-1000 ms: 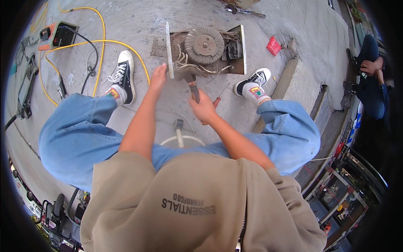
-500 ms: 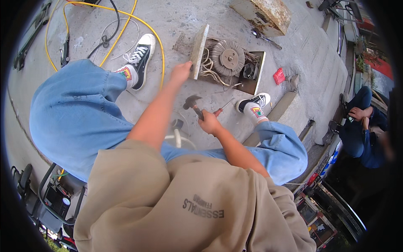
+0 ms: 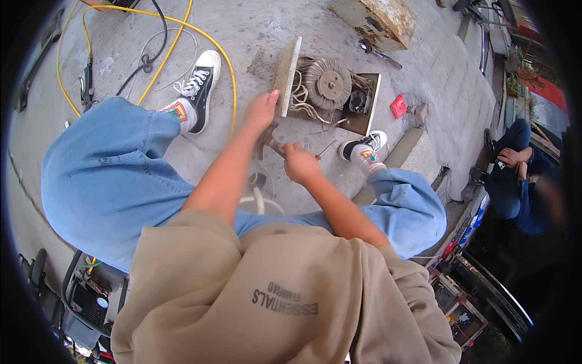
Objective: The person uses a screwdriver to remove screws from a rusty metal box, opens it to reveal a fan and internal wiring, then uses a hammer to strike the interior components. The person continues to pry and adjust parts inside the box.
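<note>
I am resting my left hand (image 3: pixel 260 112) against the lower end of a flat, pale, rust-edged metal plate (image 3: pixel 286 74) that is standing on edge just above the centre of the frame, my fingers (image 3: pixel 272 97) closing around its bottom corner. My right hand (image 3: pixel 298 162), just below and to the right of it, is wrapping shut around the handle of a small hammer whose dark metal head (image 3: pixel 267 138) is poking out to the left, tucked under my left wrist. Right of the plate, a round grey ribbed motor part with tan coiled wires (image 3: pixel 327 82) is sitting in a shallow, rusty open metal box (image 3: pixel 371 103) on the grey concrete floor (image 3: pixel 254 30). My black-and-white canvas shoes (image 3: pixel 202 85) are planted either side of it, and a yellow cable (image 3: pixel 151 24) is looping across the upper left of the frame. A small red object (image 3: pixel 398 106) is lying right of the box, and a rusty rectangular casing (image 3: pixel 376 21) is lying at the top. At the right edge, another person in dark blue (image 3: pixel 521 176) is sitting.
</note>
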Demonstrator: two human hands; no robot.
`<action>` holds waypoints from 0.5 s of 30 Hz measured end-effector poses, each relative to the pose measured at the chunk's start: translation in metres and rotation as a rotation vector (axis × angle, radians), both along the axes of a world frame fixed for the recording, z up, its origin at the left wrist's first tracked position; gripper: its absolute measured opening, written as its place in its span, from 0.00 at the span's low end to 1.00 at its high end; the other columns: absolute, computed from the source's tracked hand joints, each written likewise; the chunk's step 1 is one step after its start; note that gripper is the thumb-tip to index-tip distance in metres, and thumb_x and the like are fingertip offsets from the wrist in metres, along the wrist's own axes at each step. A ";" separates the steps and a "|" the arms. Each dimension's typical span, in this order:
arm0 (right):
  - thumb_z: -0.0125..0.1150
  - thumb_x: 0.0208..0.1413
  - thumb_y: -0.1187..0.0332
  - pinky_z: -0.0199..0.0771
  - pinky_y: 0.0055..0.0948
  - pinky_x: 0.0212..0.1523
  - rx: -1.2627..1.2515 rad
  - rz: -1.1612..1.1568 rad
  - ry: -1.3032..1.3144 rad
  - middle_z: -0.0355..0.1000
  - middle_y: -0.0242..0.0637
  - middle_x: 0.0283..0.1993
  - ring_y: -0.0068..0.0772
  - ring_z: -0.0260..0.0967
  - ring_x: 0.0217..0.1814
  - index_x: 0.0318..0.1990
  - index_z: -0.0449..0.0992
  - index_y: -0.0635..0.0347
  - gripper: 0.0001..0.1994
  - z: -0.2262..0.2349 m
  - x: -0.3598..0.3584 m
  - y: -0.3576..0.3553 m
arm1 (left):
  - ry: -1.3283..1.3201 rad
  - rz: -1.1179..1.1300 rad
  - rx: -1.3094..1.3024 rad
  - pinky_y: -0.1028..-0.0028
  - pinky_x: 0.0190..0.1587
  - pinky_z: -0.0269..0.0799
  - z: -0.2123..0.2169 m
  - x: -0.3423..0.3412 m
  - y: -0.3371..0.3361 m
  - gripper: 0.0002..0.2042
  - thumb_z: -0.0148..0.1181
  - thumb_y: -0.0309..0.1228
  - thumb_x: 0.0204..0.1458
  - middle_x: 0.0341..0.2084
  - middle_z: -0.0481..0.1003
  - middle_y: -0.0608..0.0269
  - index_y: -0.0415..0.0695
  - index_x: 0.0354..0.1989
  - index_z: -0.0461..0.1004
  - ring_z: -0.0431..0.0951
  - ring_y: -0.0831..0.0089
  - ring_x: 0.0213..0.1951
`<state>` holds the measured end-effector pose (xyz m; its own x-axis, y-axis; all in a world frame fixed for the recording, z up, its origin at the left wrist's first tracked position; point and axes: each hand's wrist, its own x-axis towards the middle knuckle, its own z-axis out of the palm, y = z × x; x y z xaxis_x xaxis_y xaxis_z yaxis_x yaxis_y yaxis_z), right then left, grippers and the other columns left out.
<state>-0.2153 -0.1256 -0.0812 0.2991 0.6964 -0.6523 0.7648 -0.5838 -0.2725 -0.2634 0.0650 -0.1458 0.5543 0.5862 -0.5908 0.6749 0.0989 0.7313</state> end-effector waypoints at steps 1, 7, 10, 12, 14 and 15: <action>0.58 0.50 0.72 0.76 0.48 0.44 0.021 0.009 0.016 0.71 0.50 0.43 0.55 0.74 0.45 0.46 0.67 0.63 0.15 -0.003 -0.003 -0.002 | -0.042 0.022 0.001 0.55 0.48 0.69 -0.003 -0.001 -0.001 0.30 0.38 0.56 0.64 0.37 0.77 0.42 0.39 0.38 0.76 0.76 0.43 0.44; 0.60 0.48 0.73 0.75 0.48 0.47 0.079 -0.097 0.127 0.71 0.50 0.43 0.54 0.71 0.49 0.45 0.68 0.63 0.16 -0.010 -0.002 -0.018 | -0.096 0.035 -0.029 0.62 0.46 0.68 -0.012 -0.007 0.000 0.27 0.44 0.54 0.64 0.32 0.75 0.48 0.37 0.39 0.75 0.74 0.56 0.38; 0.60 0.48 0.74 0.74 0.48 0.47 0.069 -0.158 0.141 0.71 0.50 0.43 0.54 0.71 0.49 0.45 0.68 0.63 0.16 -0.018 0.001 -0.024 | -0.091 0.021 -0.050 0.60 0.53 0.68 -0.018 -0.009 0.001 0.26 0.43 0.52 0.64 0.44 0.77 0.43 0.40 0.48 0.76 0.76 0.49 0.49; 0.60 0.47 0.75 0.74 0.48 0.47 0.053 -0.188 0.147 0.71 0.51 0.43 0.54 0.71 0.50 0.45 0.68 0.63 0.16 -0.024 0.001 -0.025 | -0.059 0.023 -0.057 0.63 0.55 0.68 -0.036 -0.012 0.002 0.26 0.45 0.51 0.64 0.47 0.78 0.46 0.40 0.52 0.76 0.77 0.55 0.51; 0.60 0.46 0.76 0.73 0.48 0.47 0.033 -0.224 0.152 0.71 0.51 0.44 0.55 0.71 0.50 0.45 0.69 0.63 0.16 -0.031 0.004 -0.026 | -0.030 0.117 -0.177 0.67 0.56 0.68 -0.030 -0.009 0.003 0.26 0.48 0.50 0.64 0.48 0.78 0.50 0.38 0.53 0.76 0.77 0.61 0.51; 0.60 0.46 0.76 0.74 0.48 0.47 0.022 -0.240 0.161 0.71 0.51 0.44 0.54 0.71 0.50 0.46 0.69 0.63 0.17 -0.033 0.006 -0.027 | -0.040 0.161 -0.204 0.69 0.51 0.65 -0.027 -0.007 0.002 0.24 0.49 0.50 0.63 0.44 0.76 0.54 0.40 0.50 0.75 0.74 0.66 0.47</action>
